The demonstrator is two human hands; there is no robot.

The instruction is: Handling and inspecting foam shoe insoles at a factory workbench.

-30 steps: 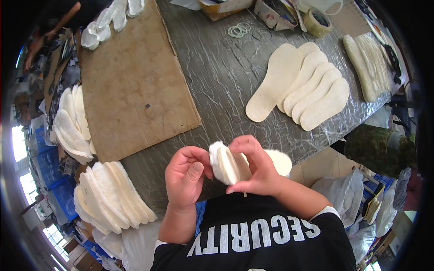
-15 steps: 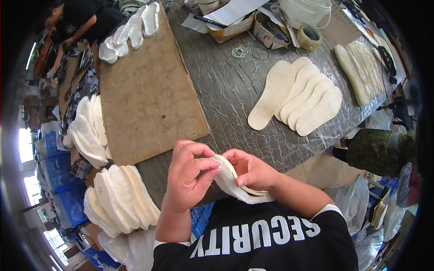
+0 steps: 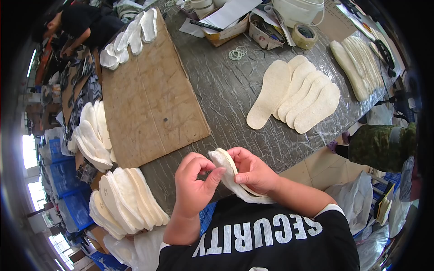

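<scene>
- The brown board (image 3: pixel 156 104) lies flat on the dark, film-covered table (image 3: pixel 217 99).
- The held insoles (image 3: pixel 228 174), cream with a fluffy white face, are off the board's near right corner, on the wearer's side, tilted and slightly bent.
- The right hand (image 3: pixel 253 174) grips them from the right, thumb on the near side and fingers curled over the upper edge.
- The left hand (image 3: pixel 194 180), nearer the board, has its fingers curled and thumb and forefinger narrowed beside the fluffy face; I cannot tell whether it pinches the edge.
- Fanned cream insoles (image 3: pixel 298 95) overlap on the table, right of the board.
- A thick fluffy stack (image 3: pixel 131 198) stands just off the board's near left end.
- More pale insoles (image 3: pixel 92 135) lean together along the board's left side.
- White padded pieces (image 3: pixel 133 34) lie in a row at the board's far end.
- Rubber bands (image 3: pixel 237 53) and a tape roll (image 3: pixel 304 36) lie right of the board's far half.
- A co-worker (image 3: pixel 86 25) bends forward beyond the board's far left.
</scene>
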